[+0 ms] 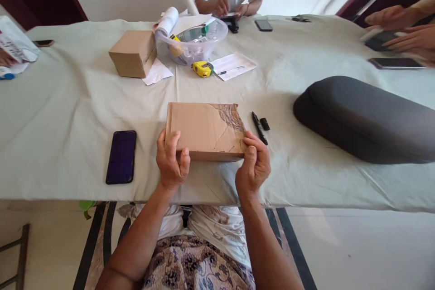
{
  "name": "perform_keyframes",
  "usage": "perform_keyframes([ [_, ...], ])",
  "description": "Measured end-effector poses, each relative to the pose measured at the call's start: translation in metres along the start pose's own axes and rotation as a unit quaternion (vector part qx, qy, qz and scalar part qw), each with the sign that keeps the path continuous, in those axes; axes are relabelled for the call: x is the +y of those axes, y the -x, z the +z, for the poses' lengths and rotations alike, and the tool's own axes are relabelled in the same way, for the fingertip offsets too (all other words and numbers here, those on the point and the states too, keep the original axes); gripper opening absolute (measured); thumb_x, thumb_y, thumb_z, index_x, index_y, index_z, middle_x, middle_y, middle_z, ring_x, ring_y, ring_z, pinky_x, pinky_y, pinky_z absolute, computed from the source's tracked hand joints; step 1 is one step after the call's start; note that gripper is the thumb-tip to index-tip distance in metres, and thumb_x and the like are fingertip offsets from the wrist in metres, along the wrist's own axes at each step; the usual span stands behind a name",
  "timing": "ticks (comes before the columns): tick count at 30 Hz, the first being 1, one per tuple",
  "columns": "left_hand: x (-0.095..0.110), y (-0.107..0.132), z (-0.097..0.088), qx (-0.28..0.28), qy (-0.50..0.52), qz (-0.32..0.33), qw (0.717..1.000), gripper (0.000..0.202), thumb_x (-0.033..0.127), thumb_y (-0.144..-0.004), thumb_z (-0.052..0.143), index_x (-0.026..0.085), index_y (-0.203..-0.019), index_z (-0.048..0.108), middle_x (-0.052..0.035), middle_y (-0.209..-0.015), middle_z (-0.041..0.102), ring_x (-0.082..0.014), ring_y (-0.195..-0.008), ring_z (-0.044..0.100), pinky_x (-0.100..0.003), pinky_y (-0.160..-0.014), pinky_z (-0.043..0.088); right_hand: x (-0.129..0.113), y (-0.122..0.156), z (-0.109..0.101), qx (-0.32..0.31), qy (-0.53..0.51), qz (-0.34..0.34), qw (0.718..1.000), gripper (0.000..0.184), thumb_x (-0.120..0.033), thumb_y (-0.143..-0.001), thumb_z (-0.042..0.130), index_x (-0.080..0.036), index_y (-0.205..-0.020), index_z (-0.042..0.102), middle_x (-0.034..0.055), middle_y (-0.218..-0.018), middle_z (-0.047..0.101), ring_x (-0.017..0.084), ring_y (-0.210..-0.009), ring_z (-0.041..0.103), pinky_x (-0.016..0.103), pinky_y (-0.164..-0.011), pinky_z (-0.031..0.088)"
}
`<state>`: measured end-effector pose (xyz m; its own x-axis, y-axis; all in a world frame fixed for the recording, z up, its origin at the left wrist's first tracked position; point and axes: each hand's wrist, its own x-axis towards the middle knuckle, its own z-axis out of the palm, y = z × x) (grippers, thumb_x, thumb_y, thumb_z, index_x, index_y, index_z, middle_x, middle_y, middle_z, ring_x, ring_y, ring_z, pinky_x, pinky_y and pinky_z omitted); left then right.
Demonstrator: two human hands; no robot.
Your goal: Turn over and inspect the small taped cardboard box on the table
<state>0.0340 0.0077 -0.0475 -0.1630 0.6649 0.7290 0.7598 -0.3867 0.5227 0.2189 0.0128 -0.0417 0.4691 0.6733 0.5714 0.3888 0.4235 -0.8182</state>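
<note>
A brown cardboard box (200, 127) sits before me at the near side of the table, dark scribbled pen lines over its far right corner. My left hand (172, 158) grips its near left corner, fingers along the side and top. At the near right corner, my right hand (254, 158) is closed on the box edge, thumb in front. Just right of the box lies an uncapped black marker (259, 128), with its black cap (264, 123) beside it. A dark phone (121, 157) lies flat to the left of my left hand.
Farther back are a second cardboard box (131, 54), a plastic basin (217, 36) of odds and ends, a yellow tape measure (202, 69) and paper with a pen. A large dark padded object (367, 118) lies at right. Other people's hands (404, 31) work at the table's edges.
</note>
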Motion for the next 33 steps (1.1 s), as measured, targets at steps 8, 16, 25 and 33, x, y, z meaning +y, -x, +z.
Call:
perform_keyframes([
  [8,-0.001,-0.014,-0.003,-0.005,-0.028,-0.099,0.995,0.048,0.039,-0.104,0.033,0.016,-0.134,0.063,-0.0192,-0.157,0.035,-0.0312,-0.149,0.034,-0.049,-0.121,0.030,-0.014,0.035,-0.031,-0.108,0.016,-0.068,0.992,0.029,-0.021,-0.100,0.051,-0.025,-0.122,0.068,0.0086,-0.131,0.066,0.026,-0.124,0.062,0.048,-0.104,0.052],
  [16,0.028,-0.004,-0.019,-0.140,0.091,-0.069,0.983,0.045,0.041,-0.105,0.037,0.021,-0.137,0.061,-0.0098,-0.171,0.013,-0.0274,-0.156,0.024,-0.040,-0.125,0.028,-0.045,0.054,-0.001,-0.115,0.075,-0.140,0.981,0.025,-0.013,-0.096,0.061,-0.029,-0.110,0.073,0.0052,-0.106,0.073,0.019,-0.096,0.069,0.037,-0.084,0.057],
  [25,0.003,0.005,-0.021,-0.172,0.118,-0.016,0.978,0.046,0.048,-0.103,0.041,0.022,-0.135,0.061,-0.0137,-0.167,0.024,-0.0281,-0.153,0.032,-0.045,-0.118,0.040,-0.046,0.020,0.012,-0.107,0.160,-0.223,0.956,0.005,-0.027,-0.093,0.071,-0.030,-0.089,0.073,0.0001,-0.099,0.076,0.021,-0.096,0.064,0.040,-0.089,0.043],
  [33,-0.006,-0.002,-0.024,-0.183,0.151,0.002,0.971,0.042,0.045,-0.103,0.041,0.024,-0.132,0.063,-0.0112,-0.166,0.030,-0.0278,-0.152,0.033,-0.047,-0.118,0.040,0.014,-0.005,-0.021,-0.136,-0.001,0.012,0.991,0.025,-0.042,-0.094,0.065,-0.028,-0.114,0.070,0.0070,-0.118,0.072,0.026,-0.112,0.067,0.044,-0.096,0.055],
])
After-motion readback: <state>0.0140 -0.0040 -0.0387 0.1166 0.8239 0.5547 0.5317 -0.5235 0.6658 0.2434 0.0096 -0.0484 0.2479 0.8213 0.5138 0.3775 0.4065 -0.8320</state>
